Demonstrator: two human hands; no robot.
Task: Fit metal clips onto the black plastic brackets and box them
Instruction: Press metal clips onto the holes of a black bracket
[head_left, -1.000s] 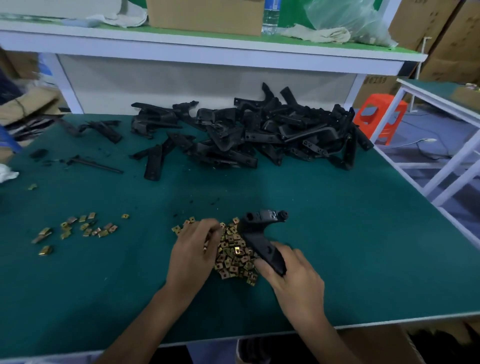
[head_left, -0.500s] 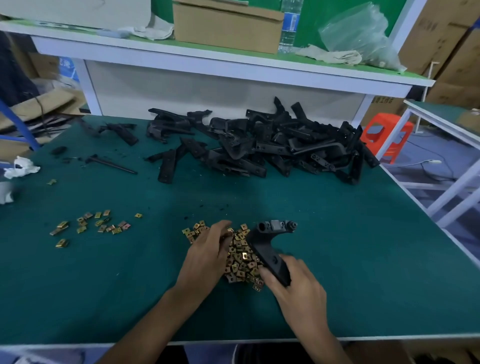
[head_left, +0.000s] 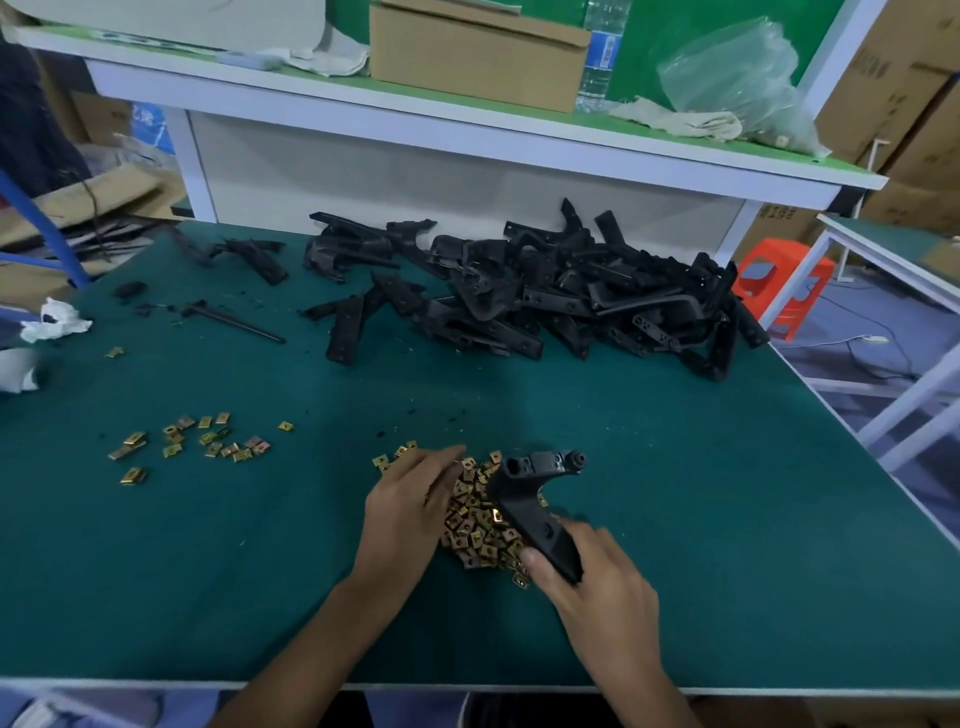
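My left hand (head_left: 410, 514) rested fingers-down on the clip pile (head_left: 475, 527); I couldn't tell if it pinched one. Just beside it, my right hand (head_left: 597, 587) gripped the bracket (head_left: 530, 499) by its near end, long axis slanting away over the clips.

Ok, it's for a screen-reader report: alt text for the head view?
A person's right hand grips a black bracket above a pile of gold metal clips on a green table, the left hand touching the clips. More brackets lie heaped behind.
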